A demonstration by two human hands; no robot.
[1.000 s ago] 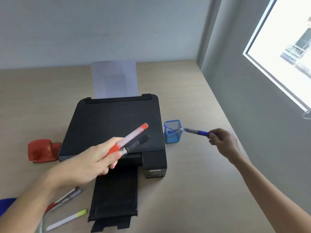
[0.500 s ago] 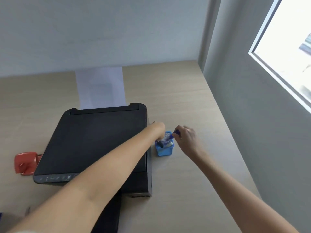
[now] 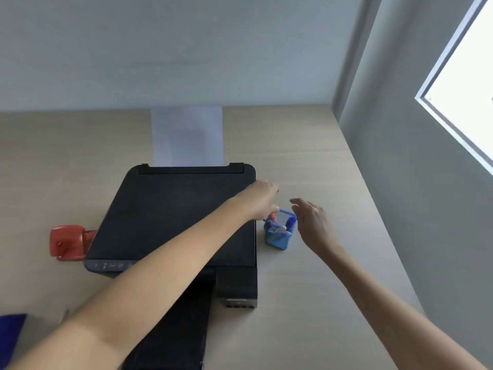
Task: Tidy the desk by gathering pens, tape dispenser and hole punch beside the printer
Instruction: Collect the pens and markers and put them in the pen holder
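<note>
A small blue mesh pen cup [image 3: 278,238] stands on the desk right beside the black printer [image 3: 170,209]. A red-capped marker [image 3: 272,217], a blue pen [image 3: 291,220] and a white pen [image 3: 280,229] stick out of it. My left hand [image 3: 262,199] reaches across the printer lid and hovers just above the cup's left rim, fingers spread, nothing seen in it. My right hand [image 3: 312,220] hangs open just right of the cup, not touching it. A red desk tool [image 3: 66,243], either the hole punch or the tape dispenser, sits against the printer's left side.
White paper [image 3: 186,137] stands in the printer's rear feed. The printer's output tray [image 3: 173,324] extends toward me. A dark blue object [image 3: 10,335] shows at the lower left edge. A grey wall with a window [image 3: 464,84] borders the desk on the right.
Both hands have let go of their pens, which now stand in the blue cup. My right hand has drawn back to the right and opened. The view has shifted, and the printer now appears further right.
</note>
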